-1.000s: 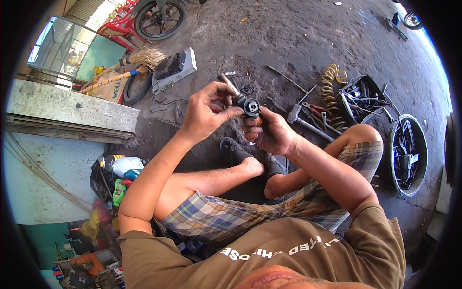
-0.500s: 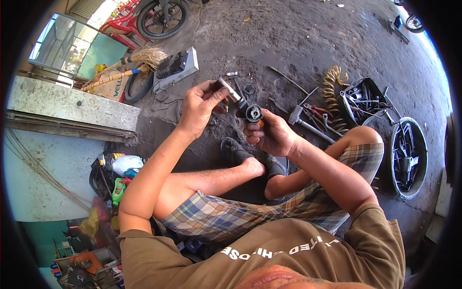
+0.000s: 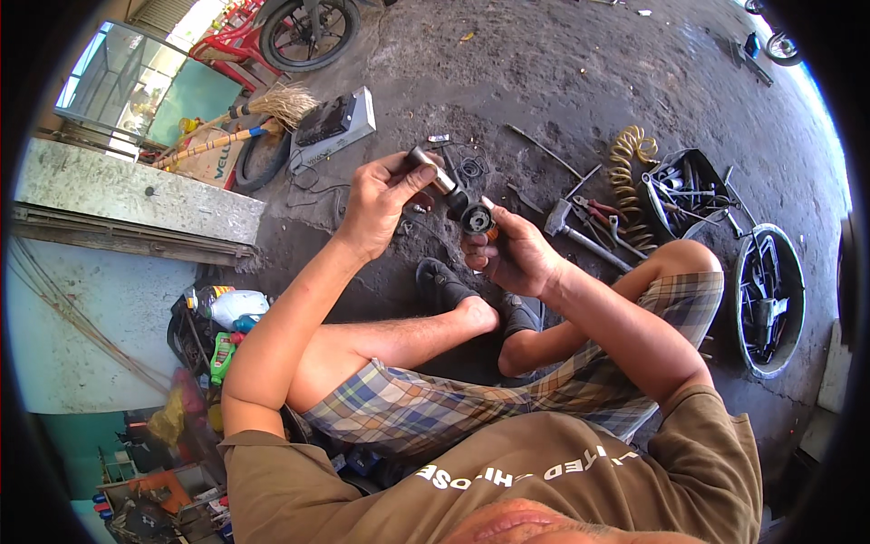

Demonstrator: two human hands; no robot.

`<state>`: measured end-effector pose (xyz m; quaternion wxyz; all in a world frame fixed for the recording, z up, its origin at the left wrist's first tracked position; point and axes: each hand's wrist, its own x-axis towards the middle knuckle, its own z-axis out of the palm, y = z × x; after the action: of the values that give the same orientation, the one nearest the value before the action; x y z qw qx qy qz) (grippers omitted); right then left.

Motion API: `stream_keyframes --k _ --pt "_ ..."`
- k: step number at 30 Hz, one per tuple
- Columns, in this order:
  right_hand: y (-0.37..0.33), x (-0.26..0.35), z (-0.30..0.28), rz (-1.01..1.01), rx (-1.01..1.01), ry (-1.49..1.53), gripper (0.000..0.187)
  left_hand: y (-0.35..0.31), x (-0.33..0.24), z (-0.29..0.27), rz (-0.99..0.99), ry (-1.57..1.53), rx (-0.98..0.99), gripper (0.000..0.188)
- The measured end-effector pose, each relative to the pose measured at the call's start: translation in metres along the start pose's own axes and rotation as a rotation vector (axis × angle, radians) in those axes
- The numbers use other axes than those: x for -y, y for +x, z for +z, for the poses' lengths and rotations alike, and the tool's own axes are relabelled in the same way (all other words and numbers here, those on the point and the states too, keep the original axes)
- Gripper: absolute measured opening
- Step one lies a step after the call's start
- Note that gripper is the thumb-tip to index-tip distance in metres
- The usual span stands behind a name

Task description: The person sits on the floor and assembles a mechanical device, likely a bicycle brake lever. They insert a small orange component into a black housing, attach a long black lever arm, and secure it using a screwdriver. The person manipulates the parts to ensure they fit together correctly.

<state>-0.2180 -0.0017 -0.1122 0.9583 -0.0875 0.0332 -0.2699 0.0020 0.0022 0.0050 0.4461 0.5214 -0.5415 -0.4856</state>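
Between thumb and fingers, my left hand [image 3: 379,201] is closed on a silver metal cylinder [image 3: 445,184] with a darker outer end. Its inner end meets a round black part [image 3: 477,218] with a pale metal centre, and I cannot tell whether the two are joined. Closed around the black part's near side is my right hand [image 3: 518,247]. A bit of orange [image 3: 492,233] shows by its fingers, and its palm side is hidden. Both hands are raised in front of me, above my sandalled feet.
To the right lie a hammer [image 3: 559,218], red-handled pliers [image 3: 600,209], a coiled yellow hose [image 3: 625,150], a black tool container [image 3: 645,195] and a round tub [image 3: 801,290]. Ahead on the left are a grey box [image 3: 361,116], a broom [image 3: 285,104] and a motorcycle wheel [image 3: 308,65].
The round black part has tilted and shifted slightly left and down, so its face shows differently. My right thumb now points up beside it. The left hand has barely moved.
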Motion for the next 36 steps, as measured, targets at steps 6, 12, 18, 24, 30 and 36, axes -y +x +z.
stream_keyframes --k 6,12,18,24,30,36 --pt "-0.002 -0.006 0.019 -0.066 -0.158 -0.156 0.038 -0.001 -0.003 -0.002 -0.05 0.012 -0.018 0.021" --pt "-0.002 -0.006 0.02 -0.095 -0.178 -0.161 0.034 -0.002 -0.003 -0.001 -0.06 -0.016 -0.017 0.021" --pt "-0.003 -0.005 0.02 -0.116 -0.186 -0.159 0.031 -0.001 0.0 -0.002 -0.064 -0.033 -0.004 0.022" --pt "-0.004 -0.003 0.02 -0.083 -0.179 -0.162 0.037 0.0 0.004 -0.008 -0.079 -0.105 0.03 0.025" --pt "-0.003 -0.007 0.017 -0.112 -0.226 -0.173 0.037 0.0 0.01 -0.008 -0.074 -0.04 0.034 0.026" --pt "-0.002 -0.002 0.026 -0.144 -0.251 -0.223 0.035 -0.002 -0.005 -0.01 -0.089 -0.119 0.007 0.024"
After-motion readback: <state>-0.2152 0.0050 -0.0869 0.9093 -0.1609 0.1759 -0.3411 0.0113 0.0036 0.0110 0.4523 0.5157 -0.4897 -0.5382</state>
